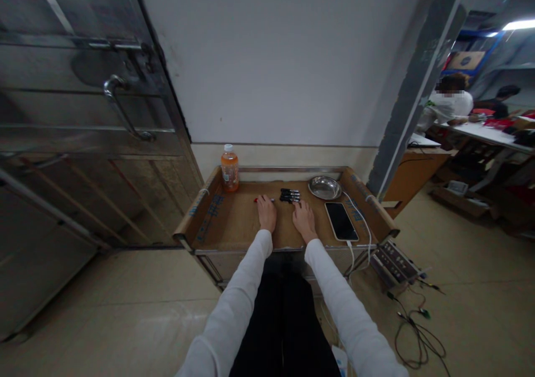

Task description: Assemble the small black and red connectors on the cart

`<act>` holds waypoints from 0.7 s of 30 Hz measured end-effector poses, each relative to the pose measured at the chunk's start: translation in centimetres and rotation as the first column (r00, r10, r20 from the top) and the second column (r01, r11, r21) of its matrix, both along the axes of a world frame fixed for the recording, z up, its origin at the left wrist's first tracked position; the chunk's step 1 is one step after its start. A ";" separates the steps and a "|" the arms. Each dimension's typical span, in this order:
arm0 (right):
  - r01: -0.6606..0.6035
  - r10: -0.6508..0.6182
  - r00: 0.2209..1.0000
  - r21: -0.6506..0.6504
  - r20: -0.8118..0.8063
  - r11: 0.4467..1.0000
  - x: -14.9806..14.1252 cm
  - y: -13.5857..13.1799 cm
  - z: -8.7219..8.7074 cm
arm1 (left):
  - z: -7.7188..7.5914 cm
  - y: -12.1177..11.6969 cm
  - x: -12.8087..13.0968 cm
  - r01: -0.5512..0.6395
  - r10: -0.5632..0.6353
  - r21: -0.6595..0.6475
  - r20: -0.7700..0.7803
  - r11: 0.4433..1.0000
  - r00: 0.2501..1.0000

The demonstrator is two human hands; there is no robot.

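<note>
White sleeves [240, 288] and black trousers [284, 338] nearest the camera, the wearer standing at a cart. Beyond, a pale wall [271, 59]; metal door [83, 109] with a curved handle to the left. Off to the right, through an opening, two people [451, 104] at a white table [489, 133].

Cart top [238, 226]: lined with brown cardboard, raised sides, blue print. On the floor by its right side, a boxy device [395, 265], dark cables [420, 332] near it.

On the lining: orange-filled bottle [230, 171], white cap, upright in the far left corner. Phone [341, 221], dark screen up, right of the hands; white cable [350, 251] at its near end. Shallow metal dish [325, 187] beyond the phone, apparently bare inside.

Left hand [267, 214]: palm down, fingers bent over a red-ended pen [256, 200]; grip cannot be told. Right hand [304, 219]: fingers forward, slightly bent, tips at the near end of a row of black pens [290, 195], mid-cart, left of the dish; whether they grip one, cannot tell.
</note>
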State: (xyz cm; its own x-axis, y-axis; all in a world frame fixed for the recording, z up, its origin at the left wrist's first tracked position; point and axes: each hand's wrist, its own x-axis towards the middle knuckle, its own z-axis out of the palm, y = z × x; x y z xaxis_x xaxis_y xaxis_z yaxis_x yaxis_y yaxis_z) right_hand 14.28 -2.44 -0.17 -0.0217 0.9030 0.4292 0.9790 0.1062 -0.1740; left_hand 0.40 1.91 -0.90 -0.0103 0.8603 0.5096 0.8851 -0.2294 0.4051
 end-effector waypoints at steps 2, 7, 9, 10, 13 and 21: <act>0.003 -0.003 1.000 0.006 0.011 1.000 -0.1 0.0 0.0 | 0.1 -0.1 0.3 -0.009 0.009 0.000 -0.003 1.000 1.000; 0.018 -0.018 0.999 0.006 0.029 1.000 -0.2 0.3 -0.2 | 0.2 0.3 0.9 0.281 -0.283 -0.033 -0.085 0.959 0.955; 0.022 -0.022 0.999 0.002 0.028 1.000 -0.2 0.4 -0.2 | 0.2 0.6 0.8 0.320 -0.323 -0.045 -0.081 0.946 0.943; 0.025 -0.025 0.999 0.003 0.026 1.000 -0.1 0.5 -0.2 | 0.1 0.8 0.8 0.326 -0.329 -0.049 -0.073 0.944 0.941; 0.034 -0.034 0.999 0.010 0.022 0.999 -0.1 0.7 -0.1 | 0.0 1.1 0.5 0.351 -0.353 -0.055 -0.037 0.935 0.935; 0.041 -0.042 0.999 0.015 0.006 0.999 0.0 0.9 -0.3 | -0.4 1.5 0.4 0.400 -0.400 -0.051 0.016 0.915 0.916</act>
